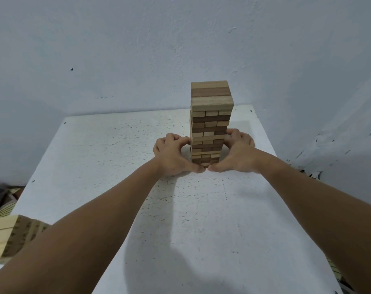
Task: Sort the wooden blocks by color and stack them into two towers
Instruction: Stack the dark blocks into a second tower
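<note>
One mixed tower [210, 124] of light and dark wooden blocks stands far-centre on the white table [116, 145], unsorted. Your left hand [172, 154] and right hand [236, 152] cup its lower half, fingers curled against both sides, thumbs nearly meeting at the near base, likely to steady it. Pale wooden crate [8, 238] near left.

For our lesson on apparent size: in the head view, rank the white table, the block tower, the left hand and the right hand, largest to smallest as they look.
1. White table
2. Block tower
3. Left hand and right hand: they look alike, so no ranking between them.
</note>
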Action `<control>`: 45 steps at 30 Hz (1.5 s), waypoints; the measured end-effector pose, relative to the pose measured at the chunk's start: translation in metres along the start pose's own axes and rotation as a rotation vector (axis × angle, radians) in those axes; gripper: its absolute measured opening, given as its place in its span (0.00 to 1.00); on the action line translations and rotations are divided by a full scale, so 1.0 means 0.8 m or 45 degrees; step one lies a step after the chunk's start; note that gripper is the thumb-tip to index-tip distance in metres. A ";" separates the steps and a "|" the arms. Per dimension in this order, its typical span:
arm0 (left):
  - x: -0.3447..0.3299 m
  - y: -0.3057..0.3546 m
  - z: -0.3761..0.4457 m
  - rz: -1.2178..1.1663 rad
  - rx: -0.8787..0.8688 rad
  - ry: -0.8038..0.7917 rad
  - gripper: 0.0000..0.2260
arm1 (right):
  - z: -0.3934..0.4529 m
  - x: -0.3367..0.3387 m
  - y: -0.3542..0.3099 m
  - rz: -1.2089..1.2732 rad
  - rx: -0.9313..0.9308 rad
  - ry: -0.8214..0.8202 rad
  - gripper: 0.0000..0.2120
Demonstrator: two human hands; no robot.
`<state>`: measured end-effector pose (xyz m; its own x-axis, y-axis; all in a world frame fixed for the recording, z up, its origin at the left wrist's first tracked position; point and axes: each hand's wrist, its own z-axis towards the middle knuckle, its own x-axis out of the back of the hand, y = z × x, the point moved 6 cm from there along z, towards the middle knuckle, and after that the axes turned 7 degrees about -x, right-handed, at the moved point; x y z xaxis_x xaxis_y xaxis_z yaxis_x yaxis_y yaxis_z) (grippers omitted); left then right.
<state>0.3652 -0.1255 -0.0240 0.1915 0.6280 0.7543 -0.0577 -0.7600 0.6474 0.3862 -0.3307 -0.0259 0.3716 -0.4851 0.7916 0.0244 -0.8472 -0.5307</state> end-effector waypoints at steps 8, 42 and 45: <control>0.001 -0.002 -0.036 0.164 0.112 0.000 0.60 | -0.020 -0.013 0.019 -0.119 0.036 0.081 0.59; 0.051 -0.101 -0.495 0.176 -0.174 0.680 0.17 | -0.260 -0.211 -0.189 0.383 0.387 -0.021 0.27; 0.087 -0.147 -0.520 0.002 0.002 0.919 0.14 | -0.262 -0.228 -0.231 0.439 0.434 -0.109 0.29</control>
<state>-0.0224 0.0774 -0.0020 -0.5039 0.5807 0.6395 -0.0557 -0.7606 0.6468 0.1194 -0.1308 -0.0090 0.4860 -0.6932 0.5323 0.1839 -0.5143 -0.8377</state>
